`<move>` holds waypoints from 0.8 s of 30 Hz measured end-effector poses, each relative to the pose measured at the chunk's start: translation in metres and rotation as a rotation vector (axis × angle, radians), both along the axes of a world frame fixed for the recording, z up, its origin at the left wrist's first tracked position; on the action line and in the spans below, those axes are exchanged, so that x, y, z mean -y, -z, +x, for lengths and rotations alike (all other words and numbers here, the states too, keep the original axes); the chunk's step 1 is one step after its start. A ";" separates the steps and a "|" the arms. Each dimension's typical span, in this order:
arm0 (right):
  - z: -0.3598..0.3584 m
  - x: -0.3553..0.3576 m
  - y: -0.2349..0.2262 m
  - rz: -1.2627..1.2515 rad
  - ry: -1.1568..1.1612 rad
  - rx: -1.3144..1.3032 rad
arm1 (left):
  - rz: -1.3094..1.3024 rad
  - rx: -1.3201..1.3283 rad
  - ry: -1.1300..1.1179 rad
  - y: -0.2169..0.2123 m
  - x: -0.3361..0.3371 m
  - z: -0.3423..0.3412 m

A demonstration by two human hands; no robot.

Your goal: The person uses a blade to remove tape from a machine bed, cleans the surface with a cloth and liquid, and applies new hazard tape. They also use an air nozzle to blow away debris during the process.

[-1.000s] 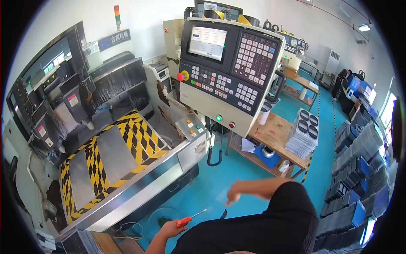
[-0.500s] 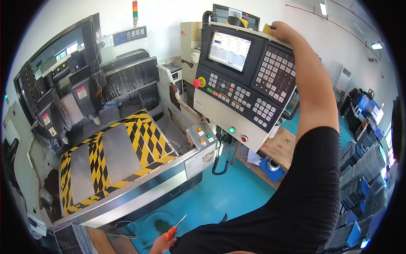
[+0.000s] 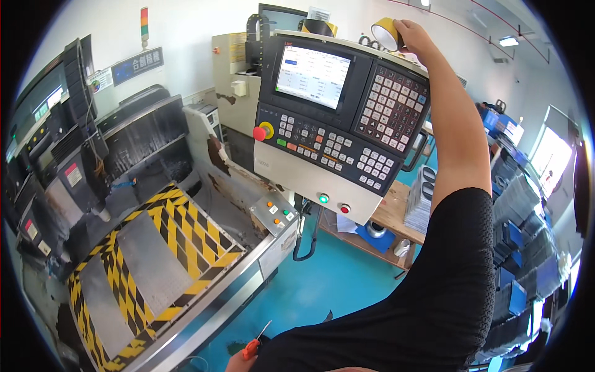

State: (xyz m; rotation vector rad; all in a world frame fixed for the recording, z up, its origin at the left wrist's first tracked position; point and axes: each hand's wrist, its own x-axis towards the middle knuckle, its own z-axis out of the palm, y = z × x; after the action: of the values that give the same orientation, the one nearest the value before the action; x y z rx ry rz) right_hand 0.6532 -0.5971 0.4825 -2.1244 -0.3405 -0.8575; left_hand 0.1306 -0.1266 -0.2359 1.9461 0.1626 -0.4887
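Note:
High on the right, my right hand (image 3: 414, 41) is closed around a yellow tape roll (image 3: 389, 26), held just above the top edge of a control panel (image 3: 263, 155). The roll is tilted so its pale inner core shows. Low in the view, my left hand (image 3: 240, 363) grips a screwdriver (image 3: 251, 349) with an orange-red handle, its thin shaft pointing up; part of this hand is cut off by the lower edge. A roll of black and yellow striped tape (image 3: 319, 28) rests on top of the panel, left of my right hand.
To the left is a machine bed (image 3: 155, 266) covered with metal plates and striped tape, below spindle heads (image 3: 77, 177). A red emergency button (image 3: 260, 132) juts from the panel. A wooden bench (image 3: 392, 211) stands behind it; stacked dark trays (image 3: 514, 235) line the right.
My right hand has lifted the yellow tape roll into fuller view above the panel. The view has shifted to the right, so the machine and panel appear farther left. The screwdriver stays in my left hand.

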 end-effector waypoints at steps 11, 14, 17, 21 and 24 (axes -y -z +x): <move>0.001 -0.039 -0.001 -0.829 0.475 0.348 | -0.212 0.092 0.172 0.041 -0.063 0.071; 0.039 -0.049 -0.031 -0.849 0.297 0.577 | -0.188 0.095 0.191 0.034 -0.057 0.096; 0.059 -0.121 -0.041 -0.811 0.148 0.255 | -0.145 0.082 0.168 0.023 -0.057 0.111; 0.081 -0.137 -0.051 -1.068 0.195 0.272 | -0.106 0.064 0.160 0.012 -0.052 0.127; 0.070 -0.107 -0.059 -0.665 0.196 0.636 | -0.090 0.048 0.166 0.005 -0.044 0.141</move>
State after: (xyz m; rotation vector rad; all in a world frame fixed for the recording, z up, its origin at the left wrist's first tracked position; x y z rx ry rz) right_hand 0.7232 -0.4897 0.5416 -2.4466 -0.8483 -1.7255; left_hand 0.2715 -0.0830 -0.2411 1.8900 -0.0515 -0.5480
